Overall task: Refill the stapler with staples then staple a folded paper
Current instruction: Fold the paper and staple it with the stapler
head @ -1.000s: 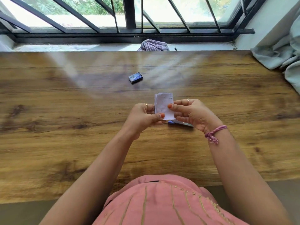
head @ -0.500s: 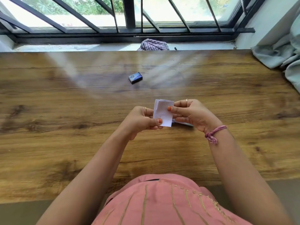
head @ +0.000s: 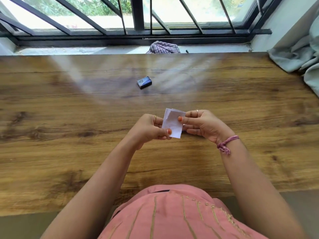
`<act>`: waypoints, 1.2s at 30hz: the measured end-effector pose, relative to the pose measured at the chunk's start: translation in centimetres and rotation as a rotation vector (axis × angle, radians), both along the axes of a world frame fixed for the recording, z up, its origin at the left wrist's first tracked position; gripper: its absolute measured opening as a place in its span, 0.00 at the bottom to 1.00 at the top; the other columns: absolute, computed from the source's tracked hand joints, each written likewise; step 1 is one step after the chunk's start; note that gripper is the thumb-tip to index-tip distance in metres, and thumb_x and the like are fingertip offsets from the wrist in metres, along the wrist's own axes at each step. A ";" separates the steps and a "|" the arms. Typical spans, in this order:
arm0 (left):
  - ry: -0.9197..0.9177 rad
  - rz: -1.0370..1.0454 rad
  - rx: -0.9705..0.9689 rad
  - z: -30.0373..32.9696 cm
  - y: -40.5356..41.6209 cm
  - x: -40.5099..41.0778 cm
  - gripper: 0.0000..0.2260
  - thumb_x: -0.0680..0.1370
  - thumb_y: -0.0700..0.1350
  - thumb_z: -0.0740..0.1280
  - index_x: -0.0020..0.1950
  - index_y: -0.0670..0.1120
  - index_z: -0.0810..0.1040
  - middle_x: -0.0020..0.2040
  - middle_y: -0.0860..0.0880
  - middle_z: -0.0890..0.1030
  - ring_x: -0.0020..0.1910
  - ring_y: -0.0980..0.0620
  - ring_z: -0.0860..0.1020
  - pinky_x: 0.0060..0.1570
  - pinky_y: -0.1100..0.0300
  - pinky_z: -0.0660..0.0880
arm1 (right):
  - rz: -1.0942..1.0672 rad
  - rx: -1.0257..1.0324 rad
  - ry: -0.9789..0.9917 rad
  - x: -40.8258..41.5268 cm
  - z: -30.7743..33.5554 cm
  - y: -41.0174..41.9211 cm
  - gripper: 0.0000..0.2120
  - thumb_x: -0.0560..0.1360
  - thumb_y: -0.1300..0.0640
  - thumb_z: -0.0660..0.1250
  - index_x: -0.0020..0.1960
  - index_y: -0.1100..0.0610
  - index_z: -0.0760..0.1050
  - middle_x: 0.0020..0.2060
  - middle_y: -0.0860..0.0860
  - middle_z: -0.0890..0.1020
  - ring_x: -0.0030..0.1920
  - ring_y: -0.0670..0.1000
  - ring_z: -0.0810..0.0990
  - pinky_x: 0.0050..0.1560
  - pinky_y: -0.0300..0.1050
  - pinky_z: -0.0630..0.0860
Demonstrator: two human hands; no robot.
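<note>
Folded paper [head: 173, 124], small white rectangle, centre of frame, held up above the wooden table [head: 69, 152], tilted a bit, layers fanning apart at its top edge. Left hand [head: 150, 129] closed on the paper's lower left corner, thumb on the front face, fingers behind. Right hand [head: 203, 125] closed on the upper right edge, thumb on the front, fingers curled behind. So both hands pinch the same paper from opposite sides.

Stapler: not clearly visible. A small sliver of something shows just below the right hand's fingers beside the paper, too hidden to call.

Small dark blue box [head: 144, 81] lies on the table in the upper middle of the frame, well apart from the hands; likely the staple box, looks shut, label unreadable.

Further out: checked cloth [head: 163, 47] on the sill at top centre, grey curtain [head: 296, 54] bunched at upper right, window bars along the top.

Progress, judged: paper is folded, so that prep looks done or is being finished. Refill cannot be confirmed either way from this view. No staple visible in the paper, so stapling is still to do, and a hand must free up for the stapler.
</note>
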State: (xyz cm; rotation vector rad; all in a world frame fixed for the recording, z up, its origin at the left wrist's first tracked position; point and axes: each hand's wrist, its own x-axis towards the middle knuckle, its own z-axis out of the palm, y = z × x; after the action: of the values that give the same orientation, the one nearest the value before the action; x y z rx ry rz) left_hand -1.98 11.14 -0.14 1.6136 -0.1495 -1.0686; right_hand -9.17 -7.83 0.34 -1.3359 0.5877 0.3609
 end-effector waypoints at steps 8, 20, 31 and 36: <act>-0.017 -0.115 -0.002 0.0 0.3 0.6 0.15 0.70 0.34 0.74 0.56 0.38 0.80 0.43 0.43 0.86 0.41 0.50 0.85 0.38 0.65 0.79 | -0.016 0.006 0.003 0.3 -0.3 0.0 0.05 0.62 0.50 0.76 0.36 0.50 0.85 0.35 0.51 0.86 0.32 0.44 0.84 0.26 0.32 0.76; -0.197 -0.363 -0.207 -0.1 1.1 0.9 0.18 0.72 0.41 0.74 0.58 0.57 0.79 0.44 0.51 0.83 0.42 0.54 0.81 0.42 0.63 0.76 | 0.010 0.017 -0.003 0.6 -0.4 0.0 0.08 0.63 0.48 0.75 0.39 0.52 0.85 0.32 0.49 0.85 0.30 0.42 0.82 0.26 0.30 0.75; -0.099 -0.132 -0.307 -0.9 1.8 1.7 0.26 0.66 0.41 0.77 0.63 0.55 0.78 0.51 0.50 0.83 0.45 0.52 0.81 0.43 0.62 0.77 | -0.162 -0.390 -0.235 0.6 -1.5 -0.8 0.14 0.68 0.45 0.73 0.47 0.54 0.81 0.36 0.47 0.84 0.33 0.42 0.82 0.33 0.32 0.75; -0.189 -0.027 -0.320 -0.6 1.9 2.0 0.26 0.65 0.42 0.78 0.60 0.60 0.79 0.63 0.48 0.78 0.45 0.51 0.83 0.46 0.58 0.79 | 0.500 -1.055 -0.117 -0.5 -3.4 -2.4 0.33 0.63 0.51 0.80 0.65 0.51 0.73 0.55 0.51 0.75 0.55 0.49 0.76 0.61 0.44 0.73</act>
State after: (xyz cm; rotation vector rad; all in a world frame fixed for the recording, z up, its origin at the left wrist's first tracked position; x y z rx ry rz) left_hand 0.00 13.01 -0.75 1.4213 -0.4477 -0.8613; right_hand -9.71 -10.21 -3.11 -2.5197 0.3217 0.3818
